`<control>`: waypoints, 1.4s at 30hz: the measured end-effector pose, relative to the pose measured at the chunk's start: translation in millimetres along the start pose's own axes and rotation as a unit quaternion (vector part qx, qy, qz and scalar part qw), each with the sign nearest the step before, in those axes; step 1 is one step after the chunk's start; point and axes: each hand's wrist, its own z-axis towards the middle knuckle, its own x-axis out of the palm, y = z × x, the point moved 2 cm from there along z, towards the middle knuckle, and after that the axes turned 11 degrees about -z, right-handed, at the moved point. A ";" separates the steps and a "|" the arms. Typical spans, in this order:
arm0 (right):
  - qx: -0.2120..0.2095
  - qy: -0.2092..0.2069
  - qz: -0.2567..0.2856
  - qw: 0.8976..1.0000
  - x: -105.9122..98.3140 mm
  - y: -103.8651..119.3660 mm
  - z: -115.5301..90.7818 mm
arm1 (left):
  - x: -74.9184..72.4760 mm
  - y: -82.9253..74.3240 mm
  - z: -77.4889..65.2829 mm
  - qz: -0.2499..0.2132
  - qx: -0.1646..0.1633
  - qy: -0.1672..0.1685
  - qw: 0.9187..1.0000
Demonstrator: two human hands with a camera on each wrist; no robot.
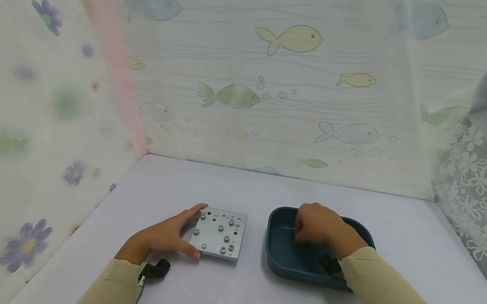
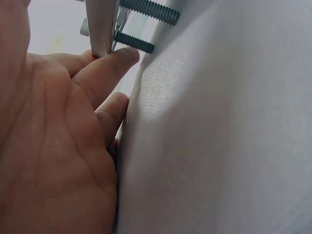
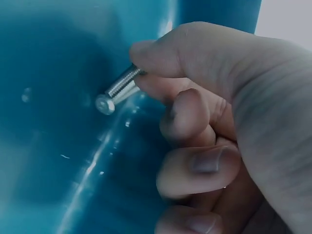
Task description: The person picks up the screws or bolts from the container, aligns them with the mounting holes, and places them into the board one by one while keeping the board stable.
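Observation:
A square silver metal plate [image 1: 210, 237] with several socket-head bolts and holes lies left of centre. My left hand [image 1: 165, 233] grips its left side, thumb at the near corner and fingers at the far one. Threaded bolt ends [image 2: 151, 10] stick out from the plate's underside in the left wrist view, with a fingertip beside the shorter one. My right hand [image 1: 319, 225] reaches into a dark blue tray [image 1: 300, 275]. Between thumb and index finger it pinches a silver bolt [image 3: 122, 81]; a round bright head shows at the bolt's lower end, and the other fingers are curled.
The white table [image 1: 221, 301] carries the plate and the tray, with a gap between them. A fish-print curtain [image 1: 222, 138] hangs at the back, flowered sheets at both sides. A small black wrist device [image 1: 158, 268] sits on the left sleeve.

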 end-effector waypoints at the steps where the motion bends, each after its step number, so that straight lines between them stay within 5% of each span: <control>1: -0.001 -0.002 0.005 1.000 -1.4 -0.3 0.1 | -0.2 0.2 -0.1 0.002 0.003 0.002 1.000; 14: -0.030 -0.055 0.093 0.994 -16.2 0.3 -4.0 | 0.0 0.6 1.0 0.012 0.026 0.027 0.999; 25: -0.059 -0.117 0.229 0.965 -23.0 8.4 -6.4 | -0.1 0.2 0.2 -0.011 0.059 0.050 0.997; 42: -0.076 -0.194 0.306 0.929 -33.7 41.3 -9.0 | -1.9 0.5 0.0 -0.003 0.055 0.047 0.997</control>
